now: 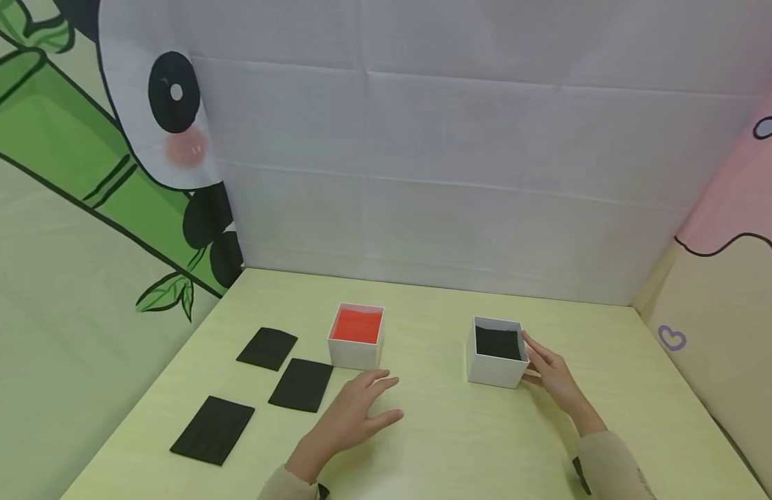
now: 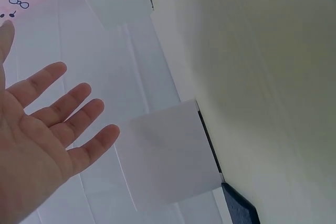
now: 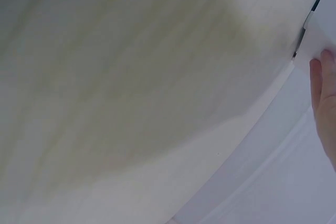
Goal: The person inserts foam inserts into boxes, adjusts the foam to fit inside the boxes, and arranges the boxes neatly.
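My left hand (image 1: 354, 413) hovers over the table just in front of a white open-topped box (image 1: 354, 355), holding nothing. Its fingers are spread in the left wrist view, where that box (image 2: 168, 156) shows past the fingertips. Red flat material (image 1: 358, 326) lies inside this box. On the right, my right hand (image 1: 556, 378) touches the right side of a second white box (image 1: 495, 371), its fingers fairly straight along the wall. Black flat material (image 1: 498, 342) fills that box. In the right wrist view, only part of the hand (image 3: 326, 98) and the box's edge appear.
Three black flat squares lie on the left of the pale yellow table (image 1: 436, 444): a far one (image 1: 267, 348), a middle one (image 1: 301, 385) close to the left box, and a near one (image 1: 212, 430). A white cloth (image 1: 448, 160) hangs behind the table.
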The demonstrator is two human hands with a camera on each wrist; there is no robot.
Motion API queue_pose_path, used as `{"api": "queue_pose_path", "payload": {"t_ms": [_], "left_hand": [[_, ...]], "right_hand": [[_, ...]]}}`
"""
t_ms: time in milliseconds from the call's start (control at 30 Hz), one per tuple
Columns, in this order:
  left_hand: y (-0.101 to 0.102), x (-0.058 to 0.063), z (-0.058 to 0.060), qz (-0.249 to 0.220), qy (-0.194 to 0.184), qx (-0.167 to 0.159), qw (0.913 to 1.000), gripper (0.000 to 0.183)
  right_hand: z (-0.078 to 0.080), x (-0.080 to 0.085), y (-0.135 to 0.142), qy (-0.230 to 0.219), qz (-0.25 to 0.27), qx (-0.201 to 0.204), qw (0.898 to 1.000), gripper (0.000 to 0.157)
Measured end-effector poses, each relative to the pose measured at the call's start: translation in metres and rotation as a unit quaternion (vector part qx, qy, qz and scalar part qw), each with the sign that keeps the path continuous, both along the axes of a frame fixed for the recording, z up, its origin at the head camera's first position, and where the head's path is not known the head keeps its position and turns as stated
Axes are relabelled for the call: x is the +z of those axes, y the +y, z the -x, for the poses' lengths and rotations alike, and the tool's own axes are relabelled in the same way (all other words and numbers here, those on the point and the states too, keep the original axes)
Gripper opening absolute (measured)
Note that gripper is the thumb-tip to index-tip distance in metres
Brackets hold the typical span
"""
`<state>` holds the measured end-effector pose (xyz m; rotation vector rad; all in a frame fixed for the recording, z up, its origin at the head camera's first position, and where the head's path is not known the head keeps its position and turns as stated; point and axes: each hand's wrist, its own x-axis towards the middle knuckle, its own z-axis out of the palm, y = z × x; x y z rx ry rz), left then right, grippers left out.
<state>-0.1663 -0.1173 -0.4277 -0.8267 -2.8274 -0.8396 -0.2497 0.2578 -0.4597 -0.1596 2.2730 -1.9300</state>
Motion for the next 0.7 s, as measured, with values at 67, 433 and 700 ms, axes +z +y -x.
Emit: {"api": "queue_pose_path", "payload": {"t_ms": [67,433,700], "left_hand": [[-0.004,-0.001,-0.001,-0.002,0.004,0.004,1.0000,0.057],[-0.029,0.000,0.004,0.029,0.008,0.032,0.9990,0.053],[-0.043,-0.001,0.007,0.045,0.008,0.046,0.9979,0.051]], "right_hand": [[0.000,0.000,0.000,0.002,0.001,0.000,1.000,0.054],[-0.001,0.004,0.000,-0.002,0.012,0.006,1.000,0.057],[-0.001,0.003,0.000,-0.007,0.004,0.006,1.000,0.056]]}}
